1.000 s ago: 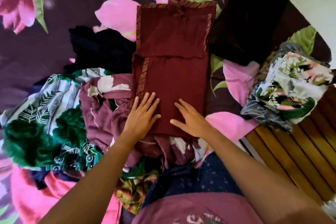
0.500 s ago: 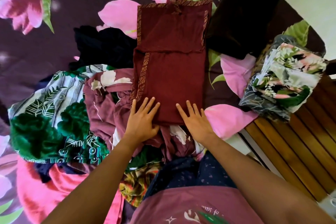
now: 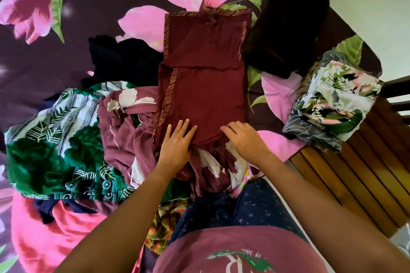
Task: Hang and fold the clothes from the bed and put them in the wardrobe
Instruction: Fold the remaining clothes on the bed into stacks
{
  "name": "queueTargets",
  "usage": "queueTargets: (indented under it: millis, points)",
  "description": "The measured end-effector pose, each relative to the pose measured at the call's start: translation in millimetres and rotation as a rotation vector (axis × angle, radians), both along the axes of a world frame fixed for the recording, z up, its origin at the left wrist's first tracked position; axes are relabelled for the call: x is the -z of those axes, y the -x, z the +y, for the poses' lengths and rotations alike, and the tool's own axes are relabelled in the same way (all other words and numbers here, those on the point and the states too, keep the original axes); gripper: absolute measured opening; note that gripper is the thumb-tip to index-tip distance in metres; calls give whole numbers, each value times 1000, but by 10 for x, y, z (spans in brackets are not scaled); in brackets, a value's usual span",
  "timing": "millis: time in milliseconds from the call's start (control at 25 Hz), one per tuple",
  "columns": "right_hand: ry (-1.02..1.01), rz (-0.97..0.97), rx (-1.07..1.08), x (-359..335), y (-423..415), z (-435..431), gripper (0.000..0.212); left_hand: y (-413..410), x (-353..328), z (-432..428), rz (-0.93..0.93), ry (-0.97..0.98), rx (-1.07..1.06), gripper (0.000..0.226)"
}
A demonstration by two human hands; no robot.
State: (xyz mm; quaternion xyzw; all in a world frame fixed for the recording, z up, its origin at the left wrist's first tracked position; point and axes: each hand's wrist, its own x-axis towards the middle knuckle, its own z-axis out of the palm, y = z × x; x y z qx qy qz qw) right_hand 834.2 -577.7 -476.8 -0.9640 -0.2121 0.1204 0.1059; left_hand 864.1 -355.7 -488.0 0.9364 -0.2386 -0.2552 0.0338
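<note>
Mid-fold at frame centre: left hand [image 3: 177,143] presses flat on the maroon gold-trimmed garment [image 3: 204,86], right hand [image 3: 244,139] curls at its near hem, pinch uncertain; next, that hem probably needs folding upward.

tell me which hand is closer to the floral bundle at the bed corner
Right. The right hand rests on the maroon garment at its near edge, left of the floral bundle; the left hand lies farther left on the same garment.

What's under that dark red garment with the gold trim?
The dark red garment overlaps a crumpled mauve floral garment at its near end; flowered bedsheet shows around it. Directly beneath is hidden.
</note>
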Motion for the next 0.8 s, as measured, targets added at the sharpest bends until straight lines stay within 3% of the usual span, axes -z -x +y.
queueTargets:
  millis: [80,160,280,440,560,680,800]
  points:
    - [-36,61,81,-101,-3,-44,46,-43,-42,79,-36,25,-73,68]
    - [-80,311,168,-153,10,-60,35,-98,-111,183,-44,19,-129,70]
    - [-181,718,296,-173,-152,-85,27,-306,-198,332,133,29,-175,61]
    - [-98,908,304,-242,-752,-236,32,-967,-524,355,307,113,-93,39]
    - [-27,827,402,-261,-1282,-429,40,-1551,-700,206,202,250,-231,37]
    - [-54,492,582,-198,-1695,-527,42,-1950,-590,-57,-40,451,-398,32]
    - [-44,249,685,-53,-1869,-488,44,-2129,-290,-275,-243,498,-415,48]
